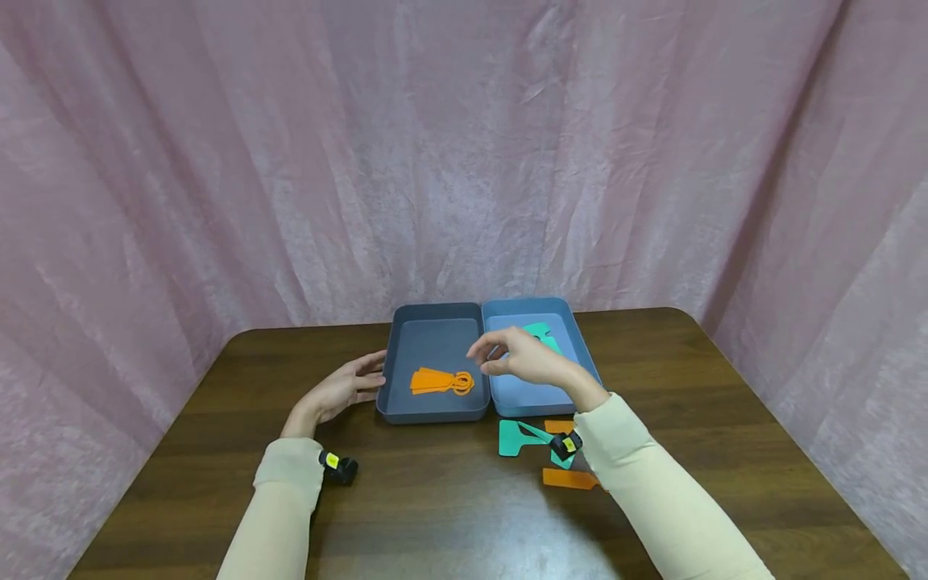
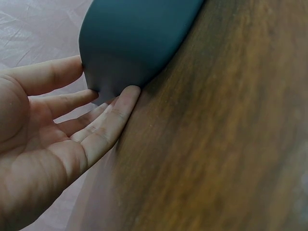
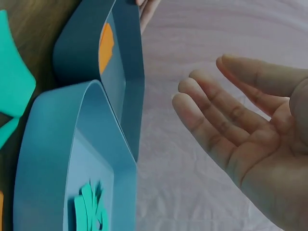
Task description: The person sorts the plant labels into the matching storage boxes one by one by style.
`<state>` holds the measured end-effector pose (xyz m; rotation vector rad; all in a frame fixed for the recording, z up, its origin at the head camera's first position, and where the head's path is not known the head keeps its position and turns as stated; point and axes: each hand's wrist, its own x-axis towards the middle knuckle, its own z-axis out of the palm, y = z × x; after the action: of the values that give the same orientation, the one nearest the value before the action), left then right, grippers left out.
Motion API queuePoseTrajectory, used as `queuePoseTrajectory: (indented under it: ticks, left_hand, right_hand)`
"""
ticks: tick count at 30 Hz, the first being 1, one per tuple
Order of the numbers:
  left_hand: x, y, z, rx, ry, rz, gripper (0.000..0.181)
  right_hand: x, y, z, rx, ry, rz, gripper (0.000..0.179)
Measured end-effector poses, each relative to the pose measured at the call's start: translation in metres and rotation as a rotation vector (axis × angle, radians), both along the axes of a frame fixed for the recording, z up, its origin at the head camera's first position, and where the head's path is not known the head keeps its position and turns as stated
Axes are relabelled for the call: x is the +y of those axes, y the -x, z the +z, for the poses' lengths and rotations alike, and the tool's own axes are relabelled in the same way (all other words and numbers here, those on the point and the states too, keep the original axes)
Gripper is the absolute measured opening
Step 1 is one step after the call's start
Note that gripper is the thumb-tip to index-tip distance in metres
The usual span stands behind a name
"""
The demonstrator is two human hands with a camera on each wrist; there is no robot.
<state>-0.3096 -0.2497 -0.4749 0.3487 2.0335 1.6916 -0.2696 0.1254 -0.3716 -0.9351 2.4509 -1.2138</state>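
Note:
My left hand (image 1: 348,385) touches the left side of the dark grey tray (image 1: 432,412) with its fingertips, fingers mostly straight. In the left wrist view those fingertips (image 2: 129,94) press against the tray's outer wall near the table. Several flat orange tags (image 1: 432,381) with ring ends lie fanned together inside that tray. Over the edge between the two trays hovers my right hand (image 1: 529,358), holding nothing, its fingers loosely bent. Beneath it stands the light blue tray (image 1: 532,405), with flat green pieces (image 3: 86,209) stacked inside, partly hidden by the hand in the head view.
In front of the blue tray, loose green tags (image 1: 511,439) and orange tags (image 1: 568,479) lie on the brown wooden table (image 1: 435,499), partly covered by my right sleeve (image 1: 638,459). A pink curtain (image 1: 464,161) hangs right behind the table's far edge.

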Motion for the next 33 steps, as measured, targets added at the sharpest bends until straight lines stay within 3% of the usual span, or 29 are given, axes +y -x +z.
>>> queuePoseTrajectory:
  ticks: [17,24,33]
  left_hand:
    - [-0.003,0.001,-0.002,0.003,0.005,0.004,0.068]
    - [-0.005,0.0,-0.002,0.011,-0.001,-0.006,0.069]
    - [-0.003,0.001,-0.002,0.02,0.004,-0.019,0.067]
  right_hand:
    - [0.039,-0.038,-0.007,0.064,-0.111,0.081,0.024]
    - [0.05,-0.045,-0.015,0.075,-0.143,0.101,0.022]
    - [0.054,-0.057,-0.024,-0.039,-0.195,0.133,0.011]
